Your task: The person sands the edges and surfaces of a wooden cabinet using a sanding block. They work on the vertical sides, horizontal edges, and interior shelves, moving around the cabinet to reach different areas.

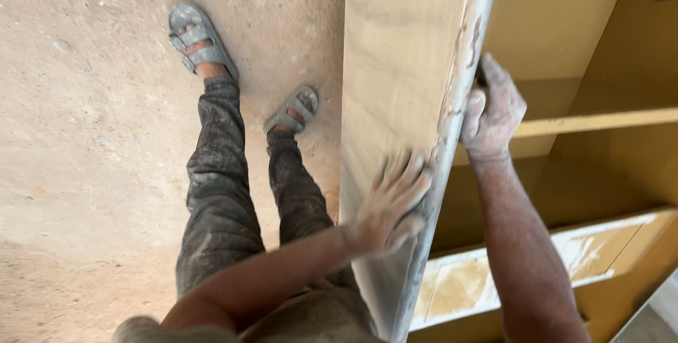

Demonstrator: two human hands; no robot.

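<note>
The scene is seen from a single camera worn on the head, aimed steeply down along the body. The sandals (244, 67) and dusty floor (85, 138) are seen far below on the left. The upright wooden panel (395, 53) is viewed close, along its face and edge, and the cabinet shelves (593, 120) are looked into on the right. No second view is supplied.

dusty concrete floor (92, 138), grey sandals (201, 36), yellow shelf (600, 120) inside the cabinet
</note>
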